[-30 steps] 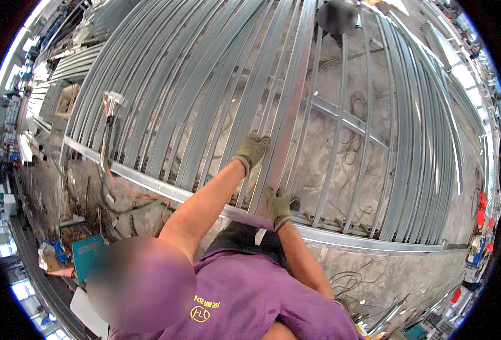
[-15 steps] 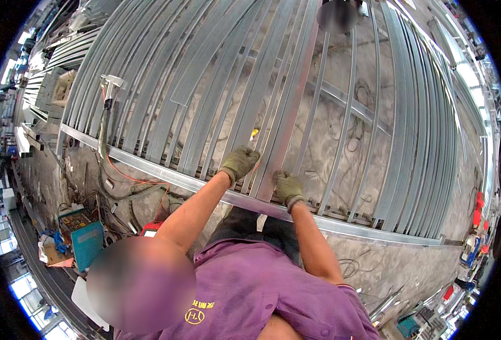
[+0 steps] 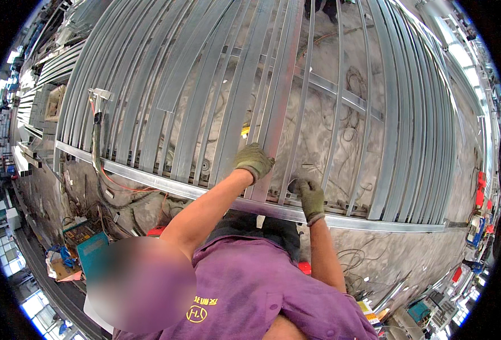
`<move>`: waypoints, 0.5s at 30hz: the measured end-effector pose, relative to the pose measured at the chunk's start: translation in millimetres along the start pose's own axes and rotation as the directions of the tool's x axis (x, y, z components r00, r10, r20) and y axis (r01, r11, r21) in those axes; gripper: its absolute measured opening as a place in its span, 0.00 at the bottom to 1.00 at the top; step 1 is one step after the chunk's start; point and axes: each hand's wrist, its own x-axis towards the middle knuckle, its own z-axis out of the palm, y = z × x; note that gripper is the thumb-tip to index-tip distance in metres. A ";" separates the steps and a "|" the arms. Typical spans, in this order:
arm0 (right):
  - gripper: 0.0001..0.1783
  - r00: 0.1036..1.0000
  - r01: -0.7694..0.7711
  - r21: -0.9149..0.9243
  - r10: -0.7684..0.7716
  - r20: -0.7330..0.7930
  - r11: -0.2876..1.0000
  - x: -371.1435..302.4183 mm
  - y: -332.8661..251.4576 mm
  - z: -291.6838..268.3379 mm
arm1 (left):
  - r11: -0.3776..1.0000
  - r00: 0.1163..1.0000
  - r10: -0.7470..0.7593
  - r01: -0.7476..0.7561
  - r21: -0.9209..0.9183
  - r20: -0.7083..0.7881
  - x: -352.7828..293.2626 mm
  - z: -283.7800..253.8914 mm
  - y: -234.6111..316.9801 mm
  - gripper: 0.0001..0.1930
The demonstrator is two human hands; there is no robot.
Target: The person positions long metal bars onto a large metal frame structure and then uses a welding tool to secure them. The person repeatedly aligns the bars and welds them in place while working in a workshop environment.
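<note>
A wide rack of long grey metal bars point(image 3: 239, 73) fills most of the view, running away from me above a concrete floor point(image 3: 318, 136); a metal rail point(image 3: 148, 180) crosses the near ends. Below it is my purple shirt point(image 3: 233, 283), with a yellow circled emblem and yellow characters on the chest, upside down in this view.

Just left of the middle of the near rail, a wide bar with a reddish tint point(image 3: 284, 85) runs beside my gloved left hand point(image 3: 254, 161). My left fingers curl over the neighbouring bars at its edge; how firmly they grip, I cannot tell. Half a second ago this hand lay farther left of that bar. My gloved right hand point(image 3: 311, 198), then against its right edge, is now apart from it, near narrower bars, fingers bent; whether they grasp anything is hidden.

On the floor to the lower left stands a teal case point(image 3: 93, 247), the parts in its top too small to make out. Beside it a cardboard box point(image 3: 64, 274) holds something blue. Smallest, a yellow object point(image 3: 245, 131) shows between bars beyond my left hand.
</note>
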 end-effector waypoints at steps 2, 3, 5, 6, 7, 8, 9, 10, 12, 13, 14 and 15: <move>0.15 0.991 -0.125 0.166 0.116 0.063 0.978 -20.2 -1.5 6.3 | 0.998 0.996 -0.059 0.059 -0.007 0.066 7.2 8.6 4.2 0.36; 0.15 0.989 -0.141 0.143 0.134 0.056 0.980 -23.7 14.2 10.0 | 0.998 1.000 -0.031 0.031 0.045 0.000 8.8 19.3 4.9 0.38; 0.15 0.985 -0.173 0.092 0.171 0.026 0.981 -20.1 64.5 21.3 | 0.989 0.991 0.049 -0.030 0.147 -0.124 15.1 47.6 8.6 0.41; 0.15 0.991 -0.135 0.063 0.133 0.022 0.989 -19.9 61.9 25.9 | 0.990 0.994 0.041 -0.027 0.141 -0.098 20.4 54.0 4.0 0.42; 0.15 0.994 -0.111 0.008 0.111 0.023 0.994 -21.6 60.0 20.9 | 0.991 0.997 0.032 -0.022 0.132 -0.074 25.5 59.4 -1.5 0.43; 0.16 0.996 -0.076 -0.039 0.078 0.038 0.996 -22.0 41.7 17.2 | 0.994 1.000 -0.010 0.012 0.111 -0.025 26.9 50.6 -6.6 0.43; 0.16 0.998 -0.032 -0.076 0.036 0.052 0.997 -19.2 23.5 20.8 | 0.995 0.999 -0.039 0.037 0.096 0.026 27.0 39.7 -7.2 0.44; 0.15 1.000 0.025 -0.060 -0.025 -0.008 0.998 -18.9 19.8 24.8 | 0.995 0.990 -0.084 0.077 0.068 0.111 17.5 15.2 9.8 0.43; 0.17 0.995 -0.089 -0.082 0.092 0.031 0.993 -13.0 30.5 23.1 | 0.995 0.976 -0.097 0.095 0.021 0.195 6.9 -15.0 17.5 0.42; 0.18 0.999 -0.036 -0.071 0.038 0.027 0.997 -16.1 20.1 22.6 | 0.997 0.977 -0.072 0.073 -0.002 0.201 4.4 -22.8 8.8 0.41; 0.16 0.997 -0.040 -0.091 0.045 0.056 0.995 -25.5 -9.9 15.7 | 0.995 0.995 -0.084 0.086 -0.055 0.044 3.8 -31.7 -7.5 0.41; 0.14 1.000 0.010 0.015 -0.009 -0.022 1.000 -22.1 23.5 18.7 | 0.994 0.993 -0.067 0.057 -0.094 -0.101 5.4 -39.7 -14.4 0.40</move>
